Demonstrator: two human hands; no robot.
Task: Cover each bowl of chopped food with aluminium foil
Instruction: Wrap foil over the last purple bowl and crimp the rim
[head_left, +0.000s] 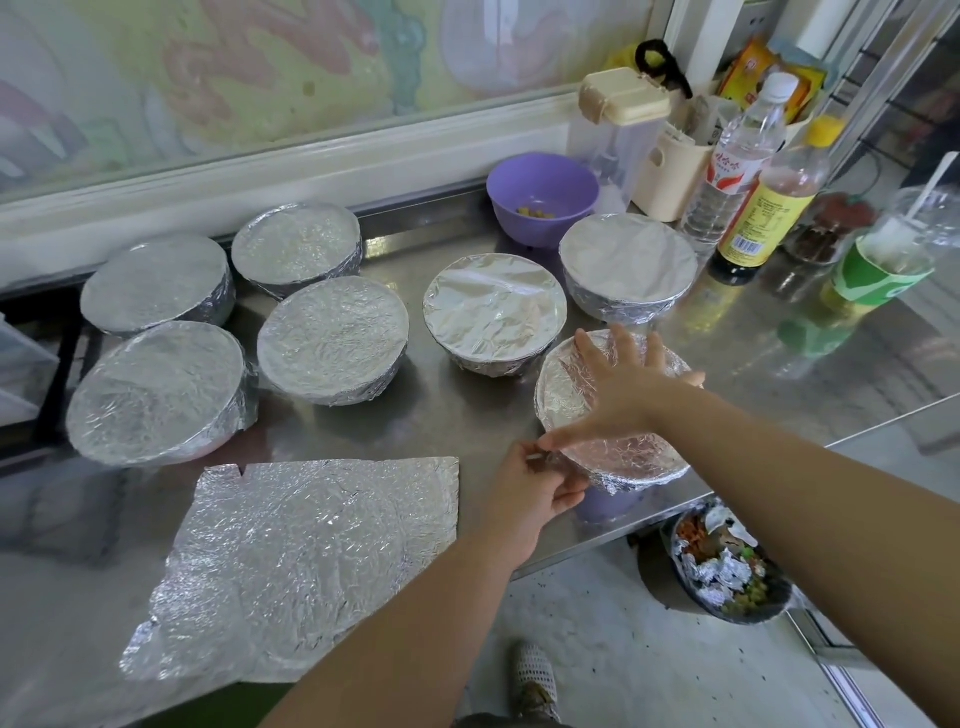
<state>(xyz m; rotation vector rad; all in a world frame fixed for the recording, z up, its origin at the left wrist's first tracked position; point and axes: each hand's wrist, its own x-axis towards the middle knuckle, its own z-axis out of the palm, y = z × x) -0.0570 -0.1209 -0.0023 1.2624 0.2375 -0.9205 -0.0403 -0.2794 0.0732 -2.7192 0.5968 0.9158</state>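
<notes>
- At the near right edge of the desk (467, 415), the near bowl (605, 506) (a purple one) is being wrapped. Its foil cover (634, 457) is laid over the mouth and folded down round most of the rim.
- The right hand (623, 384) is laid flat on the cover with its fingers spread wide. Nothing is gripped; the foil is only pressed down.
- The left hand (540, 478) is curled at the near-left rim, where a fold of the cover is pinched between thumb and fingers.
- The step is judged to be the last crimping of this cover.
- The bowl stands close to the desk's edge, so it could be slid or tipped off by a sideways pull from the pinching hand, with a bin (737, 616) of scraps on the floor just below.
- The foil could be torn if the pinched fold is dragged hard against the rim, or dented into the food if too much weight is put on the flat hand.
- Six covered bowls (493, 306) stand to the left and behind, apart from one another.
- An open purple bowl (543, 179) with a few yellow pieces is left at the back, not yet covered. It could be overlooked, or knocked against the bottles (748, 150) beside it when reached for.
- A spare foil sheet (311, 561) lies flat left of the hands, with a notched, ragged edge from which a tear could run.
</notes>
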